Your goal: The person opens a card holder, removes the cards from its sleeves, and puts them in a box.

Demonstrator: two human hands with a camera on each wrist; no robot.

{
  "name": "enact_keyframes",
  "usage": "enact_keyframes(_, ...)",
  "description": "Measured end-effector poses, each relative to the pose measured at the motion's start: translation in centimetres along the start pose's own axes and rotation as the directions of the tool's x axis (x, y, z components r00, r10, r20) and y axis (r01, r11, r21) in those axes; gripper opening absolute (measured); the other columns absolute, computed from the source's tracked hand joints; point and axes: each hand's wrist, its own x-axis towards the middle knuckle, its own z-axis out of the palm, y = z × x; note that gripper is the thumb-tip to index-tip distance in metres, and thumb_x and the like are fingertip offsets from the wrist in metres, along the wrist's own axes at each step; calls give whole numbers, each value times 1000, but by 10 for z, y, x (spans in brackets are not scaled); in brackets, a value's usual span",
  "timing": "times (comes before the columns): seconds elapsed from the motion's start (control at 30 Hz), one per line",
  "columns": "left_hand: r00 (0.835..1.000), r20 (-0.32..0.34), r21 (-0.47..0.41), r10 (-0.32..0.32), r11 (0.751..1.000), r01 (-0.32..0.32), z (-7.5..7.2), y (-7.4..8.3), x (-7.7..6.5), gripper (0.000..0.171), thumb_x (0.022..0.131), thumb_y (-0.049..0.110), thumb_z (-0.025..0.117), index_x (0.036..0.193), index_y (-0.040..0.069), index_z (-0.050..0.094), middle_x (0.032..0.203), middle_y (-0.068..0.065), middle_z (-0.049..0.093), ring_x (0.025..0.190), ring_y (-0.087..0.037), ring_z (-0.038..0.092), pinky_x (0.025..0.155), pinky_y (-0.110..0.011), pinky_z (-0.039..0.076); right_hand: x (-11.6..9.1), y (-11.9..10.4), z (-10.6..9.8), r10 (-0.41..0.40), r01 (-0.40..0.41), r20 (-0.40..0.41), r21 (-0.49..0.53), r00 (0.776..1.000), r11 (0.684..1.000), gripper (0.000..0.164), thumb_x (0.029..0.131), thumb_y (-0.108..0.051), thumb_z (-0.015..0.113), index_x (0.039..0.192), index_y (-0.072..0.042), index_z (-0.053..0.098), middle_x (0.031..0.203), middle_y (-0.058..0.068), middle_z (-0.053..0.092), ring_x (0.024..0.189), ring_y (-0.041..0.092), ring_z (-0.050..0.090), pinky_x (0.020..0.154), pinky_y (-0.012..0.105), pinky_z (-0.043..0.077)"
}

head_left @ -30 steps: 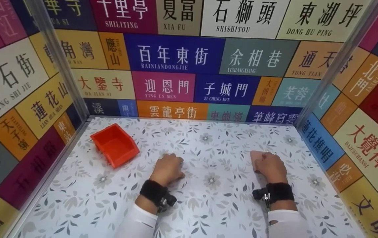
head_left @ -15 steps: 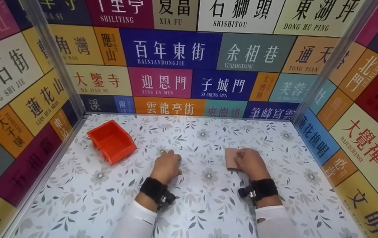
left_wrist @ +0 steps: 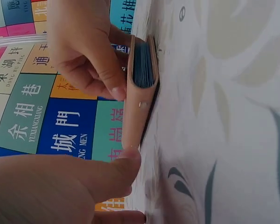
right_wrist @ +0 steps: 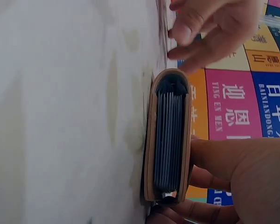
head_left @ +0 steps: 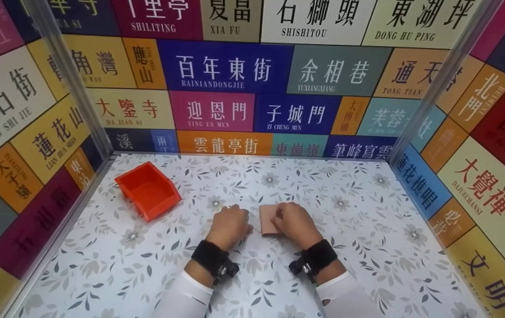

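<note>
A tan card holder (head_left: 269,219) lies on the flowered tabletop, its rounded spine towards my left hand. In the right wrist view, several dark sleeves show edge-on between the covers of the card holder (right_wrist: 170,140). My right hand (head_left: 296,224) pinches its opposite side, thumb on the upper cover and fingers at the open edge. My left hand (head_left: 229,226) is low over the table just left of the spine, fingers loosely bent and holding nothing. A narrow gap parts it from the card holder in the head view.
An orange-red open bin (head_left: 148,191) stands at the back left of the table (head_left: 217,176). Panels printed with place names (head_left: 228,66) wall in the back and both sides. Each wrist wears a black strap with a small camera.
My right hand has slid the card holder leftward across the table, from the right side to beside my left hand. The left hand has barely moved; the bin stays put.
</note>
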Motion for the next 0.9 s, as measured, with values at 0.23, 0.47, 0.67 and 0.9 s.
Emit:
enact_keyframes(0.23,992,-39,-114,117,986,-121,3,11,-1,36,102,46,83,116,12,81,110,-11,70,93,-34,70,81,-54,61,-1,-20,13,-129,129,-32,-21,991,991,15,100,-19,82,89,-11,76,85,7,75,78,27,68,80,48,61)
enact_keyframes(0.47,977,-119,-106,175,977,-188,12,12,-2,13,101,25,81,97,13,79,107,-4,70,88,-29,69,75,-49,60,-4,-26,20,-200,197,-69,-46,977,979,22,103,-19,79,83,-10,73,78,10,70,72,28,63,74,49,58)
enact_keyframes(0.67,978,-131,-70,165,982,-175,14,11,-2,18,94,26,88,90,14,75,113,-5,72,92,-31,72,75,-51,62,-4,-27,23,-216,214,-109,-29,970,976,20,98,-18,85,82,-9,77,79,8,76,73,26,67,72,45,59)
enact_keyframes(0.9,970,-176,-13,170,985,-175,15,14,-3,14,99,25,83,97,11,80,107,-7,73,88,-34,73,71,-55,62,-2,-29,24,-215,210,-145,-47,966,977,22,98,-17,84,79,-10,76,76,9,76,69,29,68,68,47,59)
